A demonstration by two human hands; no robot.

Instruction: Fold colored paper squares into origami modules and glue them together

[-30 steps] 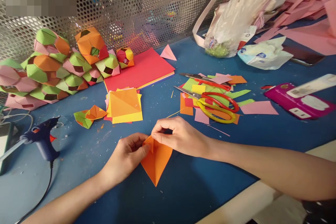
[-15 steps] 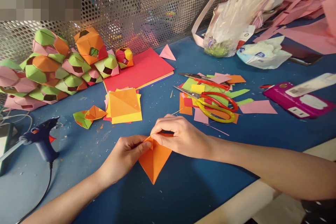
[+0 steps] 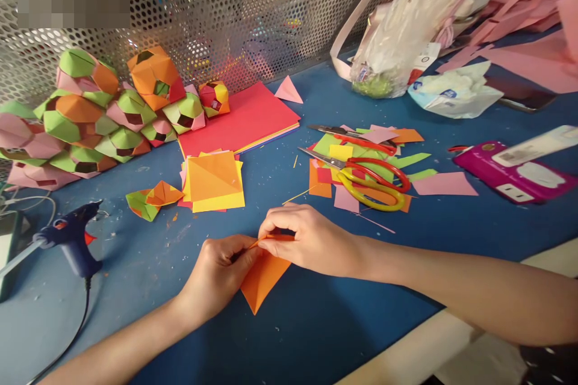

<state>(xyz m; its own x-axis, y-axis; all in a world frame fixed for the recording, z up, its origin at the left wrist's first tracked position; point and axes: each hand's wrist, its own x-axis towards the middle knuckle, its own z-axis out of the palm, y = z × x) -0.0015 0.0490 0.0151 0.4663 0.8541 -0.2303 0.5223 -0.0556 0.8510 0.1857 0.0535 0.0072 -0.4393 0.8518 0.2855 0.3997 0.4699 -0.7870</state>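
Note:
An orange paper (image 3: 264, 280) with a crease hangs between both hands above the blue table, one corner pointing down toward me. My left hand (image 3: 217, 267) pinches its upper left edge between thumb and fingers. Close beside it, my right hand (image 3: 311, 237) grips the top edge, where a folded strip of the paper shows under the fingers. Beyond the hands lies a stack of square papers (image 3: 214, 183), orange over yellow. Left of that stack sits a small folded green and orange piece (image 3: 153, 198).
Scissors (image 3: 372, 183) lie on paper scraps at centre right. A blue glue gun (image 3: 74, 240) with its cord stands left. Folded paper balls (image 3: 81, 120) and red sheets (image 3: 239, 120) sit behind. Farther right are a purple pack (image 3: 510, 171) and a wipes pack (image 3: 456, 93).
The orange paper has tilted and its lower tip has shifted slightly left. My left hand has moved a little right, and the fold at the top now shows as a narrow strip.

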